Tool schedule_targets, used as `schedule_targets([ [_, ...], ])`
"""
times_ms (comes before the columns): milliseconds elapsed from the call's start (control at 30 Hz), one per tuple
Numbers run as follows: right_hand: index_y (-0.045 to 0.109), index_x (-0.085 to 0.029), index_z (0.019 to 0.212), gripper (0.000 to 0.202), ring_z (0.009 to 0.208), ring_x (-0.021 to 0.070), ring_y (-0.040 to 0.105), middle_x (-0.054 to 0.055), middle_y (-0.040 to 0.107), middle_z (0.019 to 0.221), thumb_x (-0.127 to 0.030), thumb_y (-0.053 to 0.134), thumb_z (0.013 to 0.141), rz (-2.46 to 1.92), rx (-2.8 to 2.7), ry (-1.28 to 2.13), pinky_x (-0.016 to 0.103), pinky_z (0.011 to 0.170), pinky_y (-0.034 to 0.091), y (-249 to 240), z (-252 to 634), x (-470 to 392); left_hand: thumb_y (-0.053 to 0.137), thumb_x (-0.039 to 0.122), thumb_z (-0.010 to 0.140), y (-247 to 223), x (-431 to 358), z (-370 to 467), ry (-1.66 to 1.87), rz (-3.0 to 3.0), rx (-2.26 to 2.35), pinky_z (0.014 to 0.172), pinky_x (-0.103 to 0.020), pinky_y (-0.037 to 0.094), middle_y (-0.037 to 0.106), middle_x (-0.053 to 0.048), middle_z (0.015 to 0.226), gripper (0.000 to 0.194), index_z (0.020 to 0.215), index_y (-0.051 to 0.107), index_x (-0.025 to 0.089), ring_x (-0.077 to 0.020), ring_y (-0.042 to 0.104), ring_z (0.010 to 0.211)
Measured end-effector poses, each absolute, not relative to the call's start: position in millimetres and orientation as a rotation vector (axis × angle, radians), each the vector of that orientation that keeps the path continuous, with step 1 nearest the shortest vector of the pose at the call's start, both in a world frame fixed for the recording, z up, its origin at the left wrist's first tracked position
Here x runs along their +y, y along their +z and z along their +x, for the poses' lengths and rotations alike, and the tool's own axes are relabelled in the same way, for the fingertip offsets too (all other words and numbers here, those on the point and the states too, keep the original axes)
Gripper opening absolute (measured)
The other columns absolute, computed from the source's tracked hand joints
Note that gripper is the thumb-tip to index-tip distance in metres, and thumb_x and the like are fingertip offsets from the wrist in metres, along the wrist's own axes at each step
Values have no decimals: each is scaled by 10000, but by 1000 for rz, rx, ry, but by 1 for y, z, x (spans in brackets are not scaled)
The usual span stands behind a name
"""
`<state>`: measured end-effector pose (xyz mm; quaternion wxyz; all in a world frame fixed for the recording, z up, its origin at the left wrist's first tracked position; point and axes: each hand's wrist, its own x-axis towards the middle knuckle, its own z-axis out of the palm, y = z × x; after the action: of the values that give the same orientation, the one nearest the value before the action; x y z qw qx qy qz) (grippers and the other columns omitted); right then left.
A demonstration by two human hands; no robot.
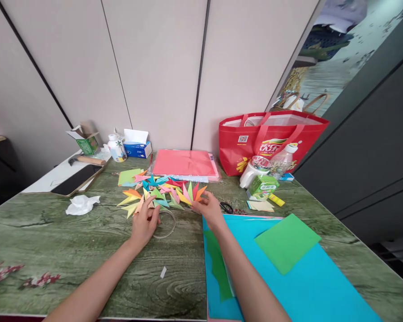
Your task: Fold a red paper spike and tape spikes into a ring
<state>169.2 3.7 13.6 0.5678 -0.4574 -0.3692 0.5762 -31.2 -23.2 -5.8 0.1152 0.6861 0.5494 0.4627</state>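
Several folded paper pieces (161, 190) in yellow, orange, pink, green, blue and red lie in a pile at the middle of the table. My left hand (145, 222) is at the pile's lower left edge, its fingers bent over the papers; whether it grips one is hidden. Beside its fingertips a clear ring of tape (169, 226) lies on the table. At the pile's right end my right hand (206, 208) holds a fan of folded papers (192, 193) in yellow, pink, green, red and orange between thumb and fingers.
Blue sheets (275, 264) with a green square (288, 243) lie under and beside my right forearm. Behind are pink paper packs (184, 163), a red bag (235, 143), a bottle (284, 158) and a tissue box (137, 150). A phone (77, 180) and crumpled tissue (82, 205) lie left.
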Motion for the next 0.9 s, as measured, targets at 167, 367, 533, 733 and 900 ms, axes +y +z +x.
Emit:
schedule_targets([
  [167,435,-169,945,510,616,185,648,-25,617,676,-226,700,513,-1098,-915,1369,350,614,551,0,156,3,444,330,849,-5,-25,-33,1180,2101,1446,499,-218,401,515,88,431,373,1187,459,175,-116,503,395],
  [367,402,-128,1102,475,575,194,661,44,652,754,-269,594,692,-1347,-1219,1175,298,523,532,-8,146,-3,651,399,689,13,-39,-28,528,2401,1110,561,-235,394,568,33,678,680,1292,375,251,-146,523,607],
  [533,538,-118,1047,251,675,189,653,98,673,796,-221,456,834,-1751,-1627,709,275,630,482,16,162,-5,518,123,738,18,-43,-24,477,2273,1057,636,-243,434,570,13,797,690,1350,249,290,-142,529,691],
  [733,596,-89,1018,313,997,301,534,230,583,1028,-64,338,844,-2339,-1691,55,381,751,401,32,184,-5,421,213,848,12,-42,-22,875,1880,982,641,-289,501,513,-76,1082,493,1316,290,298,-129,596,655],
  [900,593,-90,995,315,946,294,553,217,580,969,-64,311,855,-2438,-1715,68,403,736,388,24,186,-2,449,243,856,22,-44,-14,1098,1612,885,639,-312,515,485,-133,1223,536,1344,234,302,-121,610,640],
])
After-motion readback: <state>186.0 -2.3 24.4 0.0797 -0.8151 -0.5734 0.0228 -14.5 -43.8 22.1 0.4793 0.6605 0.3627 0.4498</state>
